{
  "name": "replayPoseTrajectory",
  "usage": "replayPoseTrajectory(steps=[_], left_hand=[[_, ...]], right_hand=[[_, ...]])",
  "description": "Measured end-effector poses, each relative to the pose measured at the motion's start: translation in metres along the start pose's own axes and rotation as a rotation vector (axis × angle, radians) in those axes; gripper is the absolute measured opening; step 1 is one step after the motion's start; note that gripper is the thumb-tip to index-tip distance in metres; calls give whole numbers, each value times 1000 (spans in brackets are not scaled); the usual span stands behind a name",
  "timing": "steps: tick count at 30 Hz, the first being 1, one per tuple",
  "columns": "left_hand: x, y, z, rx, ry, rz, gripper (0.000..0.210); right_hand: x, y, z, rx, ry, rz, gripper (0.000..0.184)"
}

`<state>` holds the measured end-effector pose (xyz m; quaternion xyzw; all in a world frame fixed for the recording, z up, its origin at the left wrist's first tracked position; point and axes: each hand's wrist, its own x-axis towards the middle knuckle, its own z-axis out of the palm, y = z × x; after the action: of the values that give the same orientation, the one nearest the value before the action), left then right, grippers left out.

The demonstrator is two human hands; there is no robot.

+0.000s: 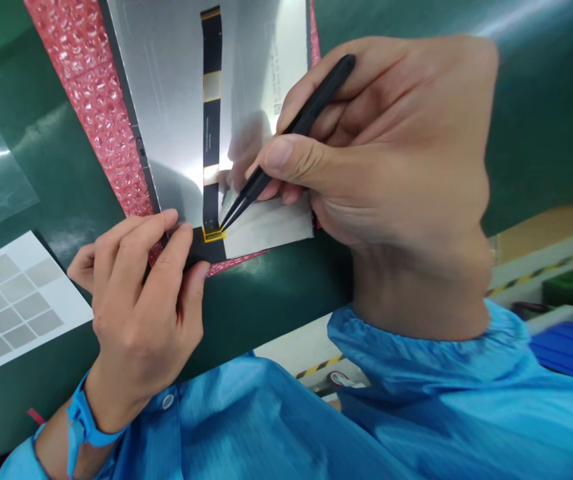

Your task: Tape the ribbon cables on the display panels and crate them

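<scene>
Right hand (391,153): fingers closed on black tweezers (314,112), tips at yellow end of ribbon cable (211,133), atop silver panel (174,100). Left hand (141,307): fingers bent at panel corner, grip uncertain. Advisable: light tip pressure, panel braced.

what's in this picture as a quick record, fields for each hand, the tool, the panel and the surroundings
right hand: holds black tweezers
tweezers' tips: at the yellow-edged lower end of a dark strip; contact unclear
left hand: fingers at the lower-left corner of the panel
panel: silvery, lying over pink bubble wrap
left wrist: blue band
left side: white sheet with grey squares
surface: dark green table
</scene>
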<state>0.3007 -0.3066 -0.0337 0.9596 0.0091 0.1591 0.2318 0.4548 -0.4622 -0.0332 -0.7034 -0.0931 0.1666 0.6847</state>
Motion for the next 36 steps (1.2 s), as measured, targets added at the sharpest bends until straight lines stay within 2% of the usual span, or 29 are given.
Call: replayPoseTrajectory(steps=[10,14,22,27,32,36], left_hand=[[0,1,-1,-14,-2,2,31],[1,2,-1,-7,21,20,25],[2,6,-4,17,-39,-6,20],[2,7,-5,40,-84,-8,25],[3,7,-5,52,-114,-11,28],[2,9,-6,64,-132,-20,29]], right_hand=[[-3,0,0,-65,5,1,36],[-3,-2,0,-44,7,10,38],[-1,1,-1,-55,-10,10,40],[0,0,0,-44,2,-24,41],[0,-4,-1,-101,-2,1,40],[0,-6,0,-66,-6,6,43]])
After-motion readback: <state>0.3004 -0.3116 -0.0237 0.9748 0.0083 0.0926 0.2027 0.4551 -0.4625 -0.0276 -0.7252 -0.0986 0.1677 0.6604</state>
